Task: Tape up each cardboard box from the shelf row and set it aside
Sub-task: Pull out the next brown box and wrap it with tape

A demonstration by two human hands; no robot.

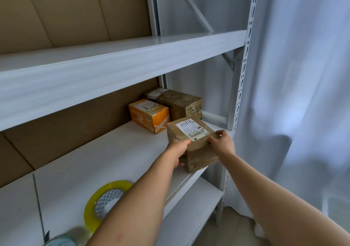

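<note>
Left fingers: the left hand [179,152] grips the near left side of the brown box [195,143]; thumb lies on the top edge, the other fingers curl round the lower left side.
Right fingers: the right hand [221,141] holds the box's right top corner, fingers [219,133] curled over the edge beside the white label [192,129].
Brown box: closed, so what it holds cannot be seen; it sits tilted at the front right of the middle shelf [113,160], near corner over the shelf's front edge; handwriting and a barcode show on the label.
Orange box [149,115]: closed, standing on the same shelf just behind the held box, with clear tape crossed on its side.
Large brown box [178,101]: closed, at the back right corner, touching the orange one, a label on its top.
Tape: a yellowish tape roll [106,202] lies on the shelf at the near left, partly behind the left forearm; a second, blurred roll [60,241] sits at the bottom edge.
Arms: both forearms are bare and reach forward, the left from lower centre, the right from the lower right corner.
Surroundings: white metal rack, cardboard backing behind, pale curtain [303,94] to the right.
</note>
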